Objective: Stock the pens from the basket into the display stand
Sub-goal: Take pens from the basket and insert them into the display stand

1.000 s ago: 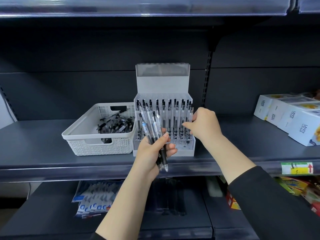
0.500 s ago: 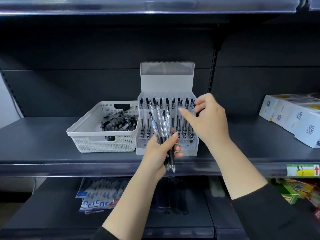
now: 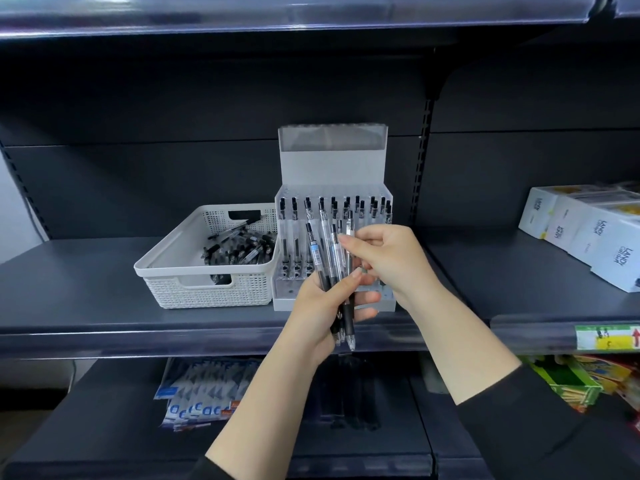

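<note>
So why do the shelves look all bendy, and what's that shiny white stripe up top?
Head view: the wide-angle lens bows the shelf edge and the white boxes; the stripe is light glaring off the clear strip on the upper shelf; the bundle of pens stays sharp, the lower shelf sits dim.

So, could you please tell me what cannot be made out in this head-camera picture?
- Lower right slots of the display stand: hidden by the right hand and the bundle of pens that the left hand holds.
- Number of pens in the basket: its front wall hides some.
- Print on the white boxes: partly cut off by the right edge, too small.
- Right hand's grip on a pen: unclear.
</note>
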A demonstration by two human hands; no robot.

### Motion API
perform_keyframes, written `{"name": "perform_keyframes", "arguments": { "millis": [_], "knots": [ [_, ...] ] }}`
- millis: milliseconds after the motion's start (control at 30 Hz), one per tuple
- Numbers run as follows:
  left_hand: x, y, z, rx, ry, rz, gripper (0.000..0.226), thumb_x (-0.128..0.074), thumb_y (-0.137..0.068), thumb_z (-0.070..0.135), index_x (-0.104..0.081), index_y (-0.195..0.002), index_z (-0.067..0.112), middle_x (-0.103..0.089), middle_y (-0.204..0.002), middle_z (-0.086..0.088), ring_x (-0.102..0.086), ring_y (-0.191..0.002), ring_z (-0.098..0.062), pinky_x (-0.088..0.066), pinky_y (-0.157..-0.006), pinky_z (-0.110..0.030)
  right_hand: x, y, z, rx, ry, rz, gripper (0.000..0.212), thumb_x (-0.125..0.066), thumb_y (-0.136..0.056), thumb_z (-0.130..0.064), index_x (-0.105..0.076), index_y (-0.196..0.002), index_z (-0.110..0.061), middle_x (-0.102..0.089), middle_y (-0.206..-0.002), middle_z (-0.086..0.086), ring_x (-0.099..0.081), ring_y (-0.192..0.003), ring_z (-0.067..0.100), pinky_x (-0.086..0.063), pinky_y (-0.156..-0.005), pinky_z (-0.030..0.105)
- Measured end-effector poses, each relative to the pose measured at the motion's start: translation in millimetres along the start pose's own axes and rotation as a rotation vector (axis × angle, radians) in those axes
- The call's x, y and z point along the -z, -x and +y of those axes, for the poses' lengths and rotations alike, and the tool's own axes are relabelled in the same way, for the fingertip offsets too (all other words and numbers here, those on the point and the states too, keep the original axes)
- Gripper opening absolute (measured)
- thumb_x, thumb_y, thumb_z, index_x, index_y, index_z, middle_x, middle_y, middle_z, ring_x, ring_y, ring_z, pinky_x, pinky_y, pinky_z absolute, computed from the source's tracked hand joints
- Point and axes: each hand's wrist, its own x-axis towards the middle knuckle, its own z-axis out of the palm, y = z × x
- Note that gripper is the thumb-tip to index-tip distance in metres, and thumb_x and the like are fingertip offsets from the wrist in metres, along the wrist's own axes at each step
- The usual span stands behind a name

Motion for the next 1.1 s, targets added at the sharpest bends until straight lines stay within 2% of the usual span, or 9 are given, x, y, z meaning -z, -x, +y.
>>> {"name": "perform_keyframes", "arguments": {
  "millis": [167,300,400,467,633,767,867,967,1100],
  "knots": [
    [5,-1,-1,0.014,0.034,0.046,0.010,-0.055,-0.092,0.008,-0.059,-0.100,0.011,-0.073,-0.081,-0.005,-0.070,-0.066,-0.014,-0.055,-0.050,-0.024,7,-2,-2,0.032,-0.045,0.070,0.007,-0.067,-0.086,-0.026,-0.066,-0.079,-0.025,-0.059,-0.056,-0.016,-0.052,-0.050,-0.004,-0.041,-0.051,0.013],
    [10,-1,-2,0.028,0.047,0.079,0.015,-0.056,-0.091,0.005,-0.058,-0.105,0.009,-0.073,-0.084,-0.008,-0.070,-0.063,-0.015,-0.055,-0.048,-0.024,22,-10,-8,0.070,-0.188,0.276,0.004,-0.064,-0.088,-0.016,-0.064,-0.085,-0.019,-0.064,-0.068,-0.006,-0.051,-0.051,-0.001,-0.041,-0.048,0.015],
    [14,-2,-3,0.030,0.049,0.103,0.014,-0.057,-0.090,0.004,-0.057,-0.104,0.009,-0.073,-0.082,-0.008,-0.069,-0.063,-0.015,-0.055,-0.049,-0.025,31,-18,-7,0.156,-0.068,0.414,0.003,-0.063,-0.087,-0.014,-0.062,-0.086,-0.017,-0.066,-0.073,-0.002,-0.059,-0.056,0.000,-0.046,-0.056,0.023],
    [17,-4,-3,0.030,0.051,0.123,0.014,-0.058,-0.090,0.004,-0.057,-0.104,0.009,-0.073,-0.082,-0.007,-0.069,-0.063,-0.016,-0.056,-0.050,-0.025,32,-19,-4,0.220,0.086,0.452,0.004,-0.064,-0.086,-0.015,-0.060,-0.086,-0.017,-0.066,-0.075,-0.002,-0.065,-0.066,0.008,-0.052,-0.062,0.030],
    [19,-6,-4,0.034,0.045,0.139,0.015,-0.059,-0.090,0.005,-0.057,-0.104,0.010,-0.073,-0.082,-0.007,-0.070,-0.064,-0.016,-0.056,-0.051,-0.026,26,-19,3,0.305,0.384,0.452,0.010,-0.065,-0.086,-0.016,-0.063,-0.092,-0.008,-0.060,-0.069,-0.008,-0.061,-0.066,0.010,-0.050,-0.066,0.023],
    [20,-5,-4,0.033,0.043,0.141,0.015,-0.059,-0.090,0.005,-0.058,-0.104,0.010,-0.073,-0.084,-0.008,-0.070,-0.064,-0.016,-0.055,-0.050,-0.025,26,-18,6,0.356,0.433,0.480,0.010,-0.064,-0.086,-0.014,-0.062,-0.092,-0.006,-0.059,-0.069,-0.007,-0.061,-0.066,0.012,-0.046,-0.063,0.020],
    [23,-6,-5,0.032,0.044,0.143,0.015,-0.059,-0.090,0.004,-0.058,-0.103,0.010,-0.073,-0.085,-0.009,-0.070,-0.064,-0.016,-0.055,-0.051,-0.025,28,-19,3,0.381,0.443,0.509,0.008,-0.063,-0.085,-0.012,-0.062,-0.090,-0.006,-0.058,-0.067,-0.006,-0.062,-0.066,0.017,-0.050,-0.066,0.028],
    [23,-6,-5,0.034,0.045,0.144,0.016,-0.059,-0.090,0.005,-0.057,-0.105,0.010,-0.073,-0.084,-0.008,-0.070,-0.064,-0.016,-0.055,-0.051,-0.025,28,-20,4,0.365,0.498,0.463,0.009,-0.063,-0.086,-0.012,-0.062,-0.092,-0.006,-0.058,-0.068,-0.006,-0.065,-0.070,0.021,-0.054,-0.070,0.035],
    [23,-6,-4,0.032,0.053,0.142,0.015,-0.059,-0.090,0.004,-0.057,-0.104,0.010,-0.073,-0.083,-0.008,-0.069,-0.063,-0.016,-0.055,-0.050,-0.025,24,-21,9,0.325,0.553,0.406,0.003,-0.061,-0.086,-0.013,-0.058,-0.086,-0.013,-0.060,-0.070,-0.005,-0.063,-0.069,0.018,-0.054,-0.070,0.033]
  ]
}}
